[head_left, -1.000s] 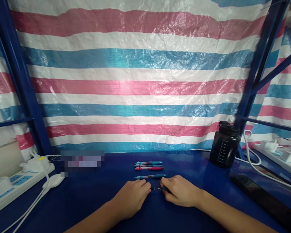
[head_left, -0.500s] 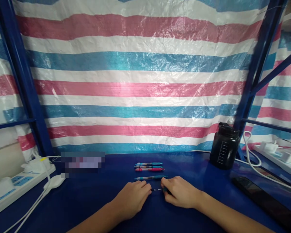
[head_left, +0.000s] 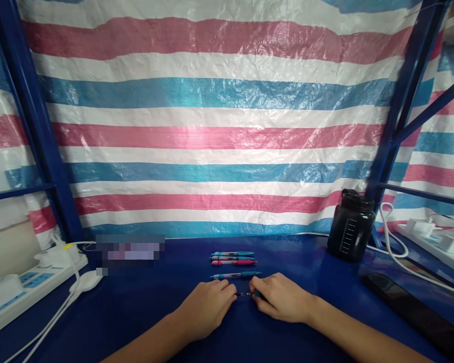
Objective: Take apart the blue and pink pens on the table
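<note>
My left hand (head_left: 208,308) and my right hand (head_left: 282,297) rest knuckles up on the blue table (head_left: 136,322), fingers curled. Between their fingertips they pinch a thin dark pen (head_left: 244,294), one hand at each end; only its short middle shows. Just beyond the fingers lies a blue pen (head_left: 235,275). Farther back, three more pens (head_left: 232,258) lie side by side, two blue and one pink.
A dark water bottle (head_left: 351,232) stands at the back right. A black flat object (head_left: 412,312) lies along the right edge. White power strips with cables sit at the left (head_left: 26,282) and far right (head_left: 439,242). A striped tarp (head_left: 219,126) hangs behind the table.
Both hands keep their pinch on the pen, the fingertips a touch closer together. The view shifted slightly; the pens on the table stay put.
</note>
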`<state>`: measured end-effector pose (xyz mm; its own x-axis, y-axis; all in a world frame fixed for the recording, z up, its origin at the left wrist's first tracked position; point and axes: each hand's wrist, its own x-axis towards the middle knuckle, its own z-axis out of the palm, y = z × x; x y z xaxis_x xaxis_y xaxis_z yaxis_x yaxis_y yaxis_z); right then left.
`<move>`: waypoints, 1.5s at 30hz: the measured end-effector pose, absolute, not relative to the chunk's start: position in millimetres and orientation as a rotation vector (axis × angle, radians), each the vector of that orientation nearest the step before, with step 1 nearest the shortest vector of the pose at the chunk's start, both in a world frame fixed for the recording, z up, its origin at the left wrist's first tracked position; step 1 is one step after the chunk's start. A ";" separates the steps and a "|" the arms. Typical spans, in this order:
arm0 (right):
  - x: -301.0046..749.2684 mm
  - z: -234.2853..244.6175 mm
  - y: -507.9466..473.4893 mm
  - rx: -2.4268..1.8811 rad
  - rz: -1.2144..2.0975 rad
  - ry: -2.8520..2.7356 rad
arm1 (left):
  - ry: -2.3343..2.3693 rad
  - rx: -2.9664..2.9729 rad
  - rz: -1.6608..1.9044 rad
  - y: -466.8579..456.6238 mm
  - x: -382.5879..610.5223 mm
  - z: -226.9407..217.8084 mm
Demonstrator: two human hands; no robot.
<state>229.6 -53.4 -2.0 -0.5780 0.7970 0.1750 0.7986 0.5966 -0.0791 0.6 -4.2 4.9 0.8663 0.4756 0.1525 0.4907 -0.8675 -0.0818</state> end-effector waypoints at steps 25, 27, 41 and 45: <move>225.7 -3.3 -52.5 -1.526 -0.068 -2.540 | -0.698 -3.034 -0.452 -5.1 -0.4 -0.2; 225.2 -3.1 -52.7 -1.545 -0.065 -2.521 | -0.693 -3.034 -0.442 -5.1 -0.4 0.6; 230.1 -6.2 -50.6 -1.441 -0.056 -2.567 | -0.668 -3.046 -0.433 -3.9 -0.2 2.0; 230.2 -5.6 -50.8 -1.424 -0.053 -2.573 | -0.659 -3.036 -0.447 -4.1 -0.2 1.6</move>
